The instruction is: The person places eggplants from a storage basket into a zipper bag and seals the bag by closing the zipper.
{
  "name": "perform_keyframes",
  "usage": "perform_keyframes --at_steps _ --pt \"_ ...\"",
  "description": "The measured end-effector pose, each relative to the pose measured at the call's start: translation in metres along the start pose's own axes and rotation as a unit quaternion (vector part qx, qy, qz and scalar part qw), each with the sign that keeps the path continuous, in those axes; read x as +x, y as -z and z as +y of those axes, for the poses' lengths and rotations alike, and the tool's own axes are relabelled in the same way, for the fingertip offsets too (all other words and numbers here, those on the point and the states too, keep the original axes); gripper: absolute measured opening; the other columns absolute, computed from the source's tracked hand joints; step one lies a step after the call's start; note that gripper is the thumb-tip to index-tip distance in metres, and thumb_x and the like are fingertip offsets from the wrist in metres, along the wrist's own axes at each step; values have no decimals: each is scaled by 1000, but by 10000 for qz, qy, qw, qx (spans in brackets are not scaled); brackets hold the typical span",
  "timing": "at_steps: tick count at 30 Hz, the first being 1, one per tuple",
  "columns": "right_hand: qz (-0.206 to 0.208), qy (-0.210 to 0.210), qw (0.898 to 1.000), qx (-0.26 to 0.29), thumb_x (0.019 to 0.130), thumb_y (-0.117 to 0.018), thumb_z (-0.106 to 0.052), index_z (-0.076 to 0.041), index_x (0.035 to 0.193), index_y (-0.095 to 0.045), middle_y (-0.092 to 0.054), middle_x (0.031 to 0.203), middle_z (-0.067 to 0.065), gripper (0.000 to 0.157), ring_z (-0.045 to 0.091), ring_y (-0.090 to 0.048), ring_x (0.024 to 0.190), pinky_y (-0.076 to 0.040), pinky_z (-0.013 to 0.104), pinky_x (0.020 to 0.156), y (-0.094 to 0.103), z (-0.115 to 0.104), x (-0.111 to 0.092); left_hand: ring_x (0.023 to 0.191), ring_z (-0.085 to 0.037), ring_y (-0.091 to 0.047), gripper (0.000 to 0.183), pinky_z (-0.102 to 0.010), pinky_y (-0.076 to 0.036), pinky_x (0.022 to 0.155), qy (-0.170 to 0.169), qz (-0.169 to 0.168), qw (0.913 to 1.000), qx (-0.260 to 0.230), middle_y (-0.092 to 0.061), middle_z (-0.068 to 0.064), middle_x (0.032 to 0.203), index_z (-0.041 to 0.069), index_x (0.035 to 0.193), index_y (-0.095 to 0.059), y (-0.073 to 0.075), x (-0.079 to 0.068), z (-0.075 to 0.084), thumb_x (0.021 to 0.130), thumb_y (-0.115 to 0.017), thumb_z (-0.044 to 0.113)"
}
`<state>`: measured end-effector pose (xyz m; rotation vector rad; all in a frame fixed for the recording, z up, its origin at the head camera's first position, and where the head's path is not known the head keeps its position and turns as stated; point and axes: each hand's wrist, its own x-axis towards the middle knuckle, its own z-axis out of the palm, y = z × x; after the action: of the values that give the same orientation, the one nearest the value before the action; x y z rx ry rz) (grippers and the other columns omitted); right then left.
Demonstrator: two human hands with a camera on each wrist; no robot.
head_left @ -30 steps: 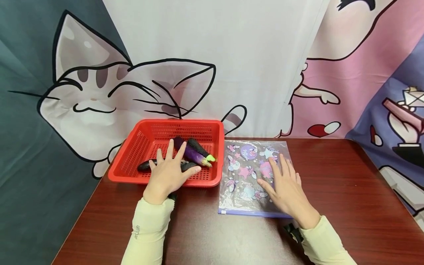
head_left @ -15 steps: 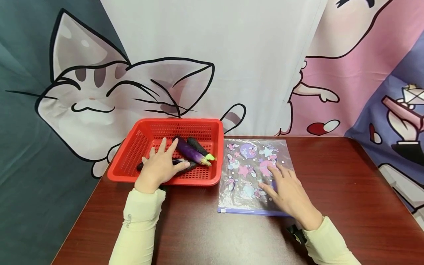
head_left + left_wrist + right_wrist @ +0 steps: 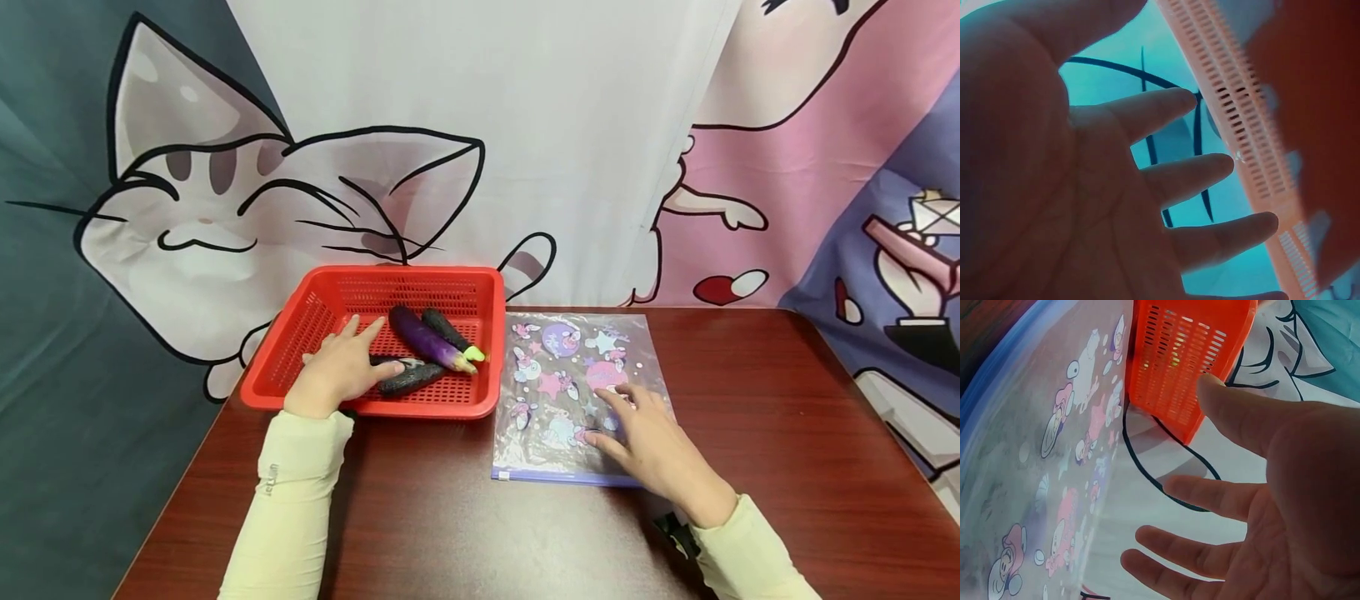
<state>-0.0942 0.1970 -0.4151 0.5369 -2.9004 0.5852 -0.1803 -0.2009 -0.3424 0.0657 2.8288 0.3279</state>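
In the head view, my left hand [image 3: 337, 367] hovers over the left front part of a red plastic basket [image 3: 450, 411], fingers spread and holding nothing. Inside the basket lie a purple eggplant [image 3: 427, 337], a dark vegetable with a bright green tip [image 3: 446, 331] and at least one blackish elongated vegetable [image 3: 411, 379], partly covered by that hand. My right hand [image 3: 663, 446] is above the lower right of a clear zip bag [image 3: 536, 442] with sea-animal prints. Its fingers are loosely bent, with nothing between them; the right wrist view shows them apart from the bag [image 3: 1022, 475].
A dark reddish-brown table [image 3: 450, 533] carries the basket and the bag side by side. Behind it hangs a cloth backdrop [image 3: 585, 167] with cartoon drawings. The bag's purple zip edge [image 3: 570, 478] faces the person.
My left hand has moved left and slightly back above the basket, uncovering more of the blackish vegetable. The right hand has shifted slightly toward the person, its fingers bending more. Basket contents stay put.
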Motion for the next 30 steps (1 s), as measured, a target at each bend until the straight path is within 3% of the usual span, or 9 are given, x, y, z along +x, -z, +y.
perform_keyframes --at_steps 6,17,25,30 --pt "-232 88 9997 -65 84 -81 -34 -4 136 -59 -56 126 24 64 45 -52 114 -44 60 95 1 2 -4 139 -62 -22 88 -82 -21 99 17 -138 9998 116 -12 -31 162 10 160 -24 0 2 -7 93 -62 53" --pt "-400 413 9983 -135 79 -86 -27 -3 132 -62 -61 118 17 63 40 -56 108 -48 54 91 -1 5 -10 142 -54 -26 80 -77 -26 102 -3 -281 9995 151 -24 -33 157 4 156 -32 -8 10 -22 95 -63 46" --pt "-510 618 9968 -62 74 -89 -29 -4 127 -65 -61 115 13 63 36 -58 107 -49 51 90 -1 5 -15 138 -57 -30 75 -81 -25 97 -7 -245 9994 250 -26 -34 156 2 154 -34 -13 16 -34 96 -63 39" --pt "-747 779 9942 13 72 -90 -35 -8 128 -64 -61 111 8 68 30 -59 103 -50 49 87 -3 7 -16 138 -61 -25 70 -82 -18 100 75 -329 9994 111 -23 -34 157 3 155 -34 -14 19 -44 97 -62 32"
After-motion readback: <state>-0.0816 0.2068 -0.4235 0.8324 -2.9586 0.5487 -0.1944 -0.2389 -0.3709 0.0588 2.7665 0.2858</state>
